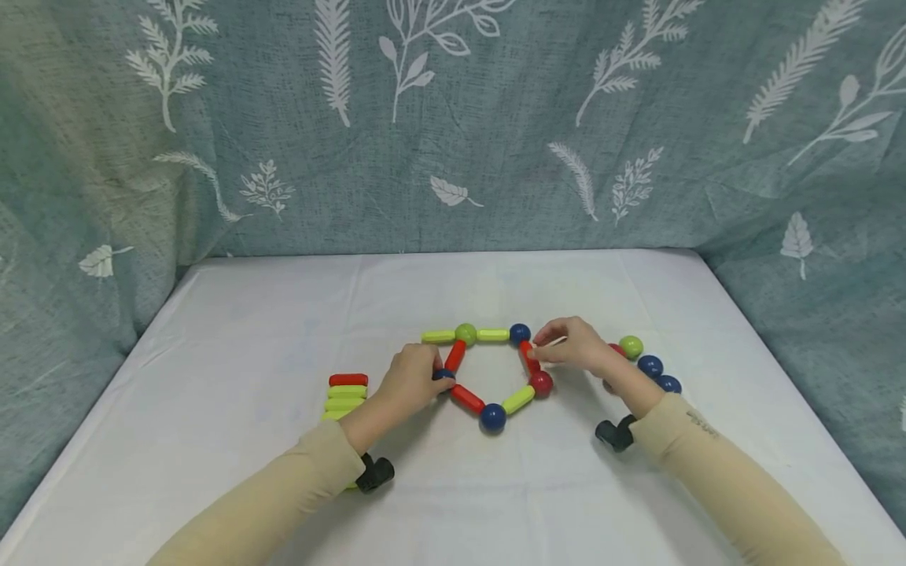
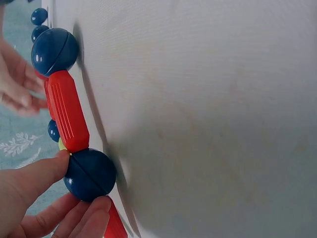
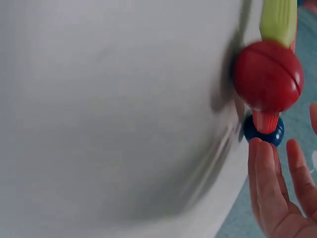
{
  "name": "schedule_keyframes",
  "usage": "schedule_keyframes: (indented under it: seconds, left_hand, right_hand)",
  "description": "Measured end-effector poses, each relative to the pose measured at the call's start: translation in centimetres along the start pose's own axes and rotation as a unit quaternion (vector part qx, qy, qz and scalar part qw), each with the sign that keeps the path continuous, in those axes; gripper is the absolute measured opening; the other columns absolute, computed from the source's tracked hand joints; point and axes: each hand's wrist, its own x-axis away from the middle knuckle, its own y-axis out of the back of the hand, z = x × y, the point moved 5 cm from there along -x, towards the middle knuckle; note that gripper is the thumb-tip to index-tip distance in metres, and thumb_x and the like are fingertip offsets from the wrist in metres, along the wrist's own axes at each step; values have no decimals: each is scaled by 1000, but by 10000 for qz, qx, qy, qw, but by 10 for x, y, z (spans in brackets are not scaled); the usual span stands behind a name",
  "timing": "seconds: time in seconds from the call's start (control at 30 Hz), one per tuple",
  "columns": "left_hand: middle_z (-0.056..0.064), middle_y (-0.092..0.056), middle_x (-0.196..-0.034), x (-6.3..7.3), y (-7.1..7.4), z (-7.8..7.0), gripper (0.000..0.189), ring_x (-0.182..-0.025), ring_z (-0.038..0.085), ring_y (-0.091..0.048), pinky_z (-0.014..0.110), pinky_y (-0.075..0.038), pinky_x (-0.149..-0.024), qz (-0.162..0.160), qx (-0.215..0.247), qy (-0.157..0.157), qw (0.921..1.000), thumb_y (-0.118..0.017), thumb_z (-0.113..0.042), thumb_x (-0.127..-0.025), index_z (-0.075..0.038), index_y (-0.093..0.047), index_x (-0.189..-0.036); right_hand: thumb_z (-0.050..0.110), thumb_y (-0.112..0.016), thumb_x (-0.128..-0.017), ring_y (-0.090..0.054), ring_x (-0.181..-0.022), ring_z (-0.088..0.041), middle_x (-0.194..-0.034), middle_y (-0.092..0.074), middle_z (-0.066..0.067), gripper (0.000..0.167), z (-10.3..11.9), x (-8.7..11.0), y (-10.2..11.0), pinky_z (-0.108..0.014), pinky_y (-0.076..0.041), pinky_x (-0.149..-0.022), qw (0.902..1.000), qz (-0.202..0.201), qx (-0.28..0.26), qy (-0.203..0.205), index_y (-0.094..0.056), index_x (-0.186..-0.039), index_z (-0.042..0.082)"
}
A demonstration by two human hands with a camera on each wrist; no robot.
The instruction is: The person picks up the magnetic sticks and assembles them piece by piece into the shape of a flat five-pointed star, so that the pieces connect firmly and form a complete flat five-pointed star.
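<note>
L hand pinches blue ball; R hand nr red rod.

Rods red or yellow-green; balls blue, red, green; tablecloth white; curtain blue-green, white leaf prints; sleeves beige.

The ring counts five balls: three blue balls, one green ball, one red ball. Five rods join them, three red rods and two yellow-green rods; a sixth rod, yellow-green, juts out at ten o'clock. At three o'clock sit at least four loose balls; at nine, at least four loose rods, the stack partly hidden.
</note>
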Motion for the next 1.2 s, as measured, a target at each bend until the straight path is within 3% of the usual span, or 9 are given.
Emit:
schedule_keyframes:
  seconds: [0.17,0.4,0.57,0.8,1.0,1.2]
  left_hand:
    - [4,-56,-66,0,-1,-1,21,-62,16,-50,23,-44,-57,-26,0,-56,10000,-77,-12,-73,0,-60,-76]
    - [3,-55,-65,1,-3,-2,21,-61,16,-50,23,-44,-57,-75,-37,-104,9999,-77,-11,-72,0,-60,-76]
    - [4,-55,-65,2,-3,-4,22,-59,16,-49,23,-43,-56,-174,-129,-229,9995,-77,-12,-72,0,-60,-75]
    - [6,-62,-73,0,0,-3,19,-64,15,-52,24,-45,-59,-108,-112,-296,9994,-78,-12,-72,1,-65,-80]
    - [5,-67,-79,-7,5,2,17,-73,17,-58,29,-48,-68,-143,-234,-344,9990,-78,-11,-71,-2,-69,-83]
    - [7,-68,-87,-18,9,1,19,-83,20,-61,30,-50,-74,-169,-151,-303,9993,-76,-7,-73,-1,-71,-90]
  right_hand:
    - [20,-68,-83,-57,-94,-24,-111,-58,-14,37,10,-20,2,-33,-49,-78,9999,-78,13,76,-59,-115,5]
    - [13,-63,-86,-52,-103,-28,-116,-58,-16,31,17,-36,0,-35,-46,-84,9992,169,264,256,-62,-115,3]
    - [11,-61,-87,-52,-102,-27,-114,-60,-16,28,14,-37,-1,-33,-47,-82,9983,310,357,352,-64,-113,2]
    - [15,-66,-83,-57,-82,-20,-111,-60,-16,30,3,-27,3,-30,-49,-74,9986,348,369,120,-66,-110,3]
    - [17,-71,-79,-58,-75,-16,-100,-64,-11,27,-6,-8,2,-28,-50,-69,9983,488,312,21,-68,-101,3]
    - [17,-73,-77,-57,-66,-15,-80,-64,-4,18,-6,20,-6,-27,-48,-61,9966,622,326,424,-66,-87,4]
